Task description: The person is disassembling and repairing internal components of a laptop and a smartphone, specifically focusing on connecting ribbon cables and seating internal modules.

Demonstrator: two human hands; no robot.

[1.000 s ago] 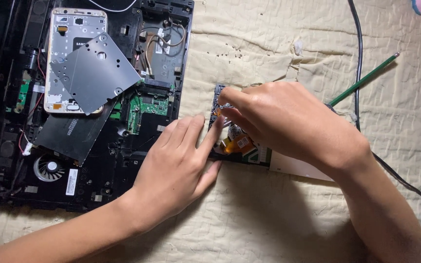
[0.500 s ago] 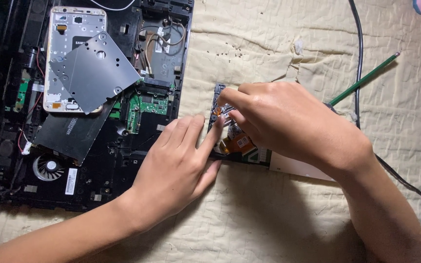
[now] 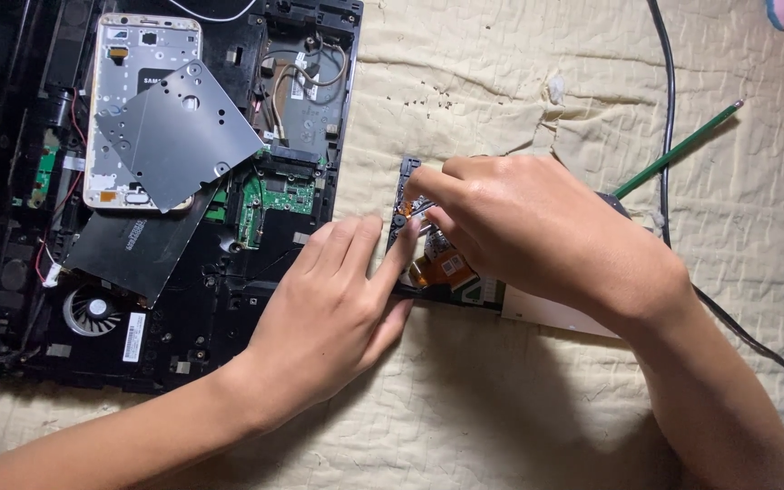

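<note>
Small circuit module [image 3: 437, 263] on cream quilted cloth [image 3: 501, 408], under both hands

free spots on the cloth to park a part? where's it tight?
Bare cream quilted cloth lies between the two forearms, and top centre between the opened black laptop chassis and the black cable. Crowded: the small device under the left hand and right hand, and near the green pencil.

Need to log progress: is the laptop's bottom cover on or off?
Off: the laptop chassis lies open, with its fan and green circuit board exposed.
</note>
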